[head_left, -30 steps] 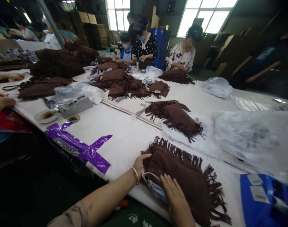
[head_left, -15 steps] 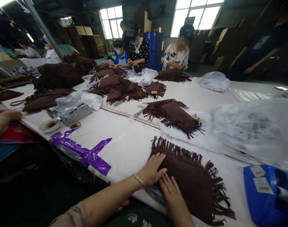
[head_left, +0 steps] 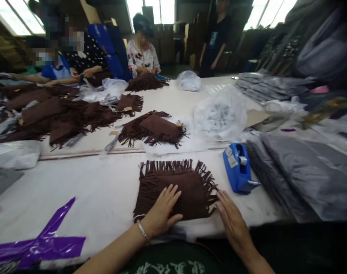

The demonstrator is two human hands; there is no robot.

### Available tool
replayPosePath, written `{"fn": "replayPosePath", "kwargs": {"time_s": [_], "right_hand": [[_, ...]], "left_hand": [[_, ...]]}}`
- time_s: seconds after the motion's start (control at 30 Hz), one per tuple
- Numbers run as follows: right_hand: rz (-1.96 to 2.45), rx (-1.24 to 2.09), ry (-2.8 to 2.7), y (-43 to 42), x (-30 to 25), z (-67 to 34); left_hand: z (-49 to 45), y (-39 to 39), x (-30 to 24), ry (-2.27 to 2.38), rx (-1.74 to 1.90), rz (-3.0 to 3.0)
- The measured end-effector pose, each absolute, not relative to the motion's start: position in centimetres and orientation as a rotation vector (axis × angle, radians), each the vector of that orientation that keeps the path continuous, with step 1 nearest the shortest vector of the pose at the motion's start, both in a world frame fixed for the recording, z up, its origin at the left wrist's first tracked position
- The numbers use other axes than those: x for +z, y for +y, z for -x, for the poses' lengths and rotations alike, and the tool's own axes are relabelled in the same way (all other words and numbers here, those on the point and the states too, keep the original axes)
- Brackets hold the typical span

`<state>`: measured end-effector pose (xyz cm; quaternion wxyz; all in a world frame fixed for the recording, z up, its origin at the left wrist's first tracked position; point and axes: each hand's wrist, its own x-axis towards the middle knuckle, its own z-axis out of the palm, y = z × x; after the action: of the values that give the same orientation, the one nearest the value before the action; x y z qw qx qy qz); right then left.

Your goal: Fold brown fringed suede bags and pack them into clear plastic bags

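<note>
A dark brown fringed bag (head_left: 187, 194) lies flat on the white table (head_left: 105, 190) in front of me, its fringe spread along the far and right edges. My left hand (head_left: 162, 209) rests on the left half of the bag with fingers stretched out, a thin bracelet at its wrist. At the bag's right edge, my right hand (head_left: 232, 215) has its fingers extended beside the fringe tips. Neither hand is closed around anything.
Beyond the bag lie two more fringed bags (head_left: 159, 127) and a clear plastic bundle (head_left: 221, 112). A blue tape dispenser (head_left: 238, 167) and grey plastic bags (head_left: 307, 171) stand right. Purple tape (head_left: 48, 243) marks the front left edge. Several co-workers stand or sit across the table.
The view has swung to the right. My right hand has moved from the bag's near left side to its right edge. My left hand stays on the bag, which now lies straighter before me.
</note>
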<state>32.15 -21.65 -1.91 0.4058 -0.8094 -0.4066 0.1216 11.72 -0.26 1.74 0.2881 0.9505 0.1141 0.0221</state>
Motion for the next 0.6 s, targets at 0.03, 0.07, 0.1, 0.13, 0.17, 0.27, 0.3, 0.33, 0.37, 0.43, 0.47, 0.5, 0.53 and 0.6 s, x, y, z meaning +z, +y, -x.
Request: {"fn": "replayPosePath", "kwargs": {"time_s": [0.03,0.07,0.1,0.13,0.17,0.27,0.3,0.33,0.37,0.43,0.47,0.5,0.53,0.6], "right_hand": [[1.961,0.420,-0.798,-22.5,-1.8,-31.5],[1.852,0.560,-0.578,-23.3,-1.7,-30.6],[1.721,0.708,-0.377,-23.8,-1.6,-29.7],[1.577,0.855,-0.213,-24.2,-1.6,-28.8],[1.435,0.990,-0.090,-24.4,-1.7,-28.1],[1.077,1.269,0.080,-24.3,-1.9,-27.2],[0.982,1.320,0.087,-24.0,-1.9,-27.3],[0.899,1.358,0.078,-23.5,-1.9,-27.6],[0.825,1.384,0.058,-22.8,-1.8,-27.9],[0.707,1.390,0.010,-21.0,-1.5,-28.7],[0.670,1.366,-0.008,-20.0,-1.3,-29.1],[0.652,1.334,-0.021,-18.9,-1.1,-29.6],[0.656,1.299,-0.031,-17.8,-1.0,-30.0],[0.720,1.242,-0.055,-15.9,-0.9,-31.0]], "left_hand": [[-12.4,-1.0,2.0,0.219,0.026,-2.561],[-13.1,-1.7,2.2,0.150,-0.002,-2.583],[-13.8,-2.3,2.3,0.105,-0.020,-2.604],[-14.5,-2.8,2.3,0.081,-0.030,-2.624],[-15.1,-3.2,2.2,0.068,-0.034,-2.641],[-16.5,-3.6,1.6,0.008,-0.023,-2.642],[-16.8,-3.6,1.4,-0.016,-0.007,-2.628],[-16.9,-3.6,1.2,-0.036,0.010,-2.615],[-16.9,-3.5,1.0,-0.045,0.030,-2.604],[-16.7,-3.4,1.0,-0.045,0.063,-2.600],[-16.5,-3.4,1.1,-0.041,0.079,-2.604],[-16.3,-3.4,1.3,-0.041,0.092,-2.609],[-16.1,-3.4,1.4,-0.041,0.104,-2.614],[-15.8,-3.5,1.8,-0.046,0.115,-2.628]]}}
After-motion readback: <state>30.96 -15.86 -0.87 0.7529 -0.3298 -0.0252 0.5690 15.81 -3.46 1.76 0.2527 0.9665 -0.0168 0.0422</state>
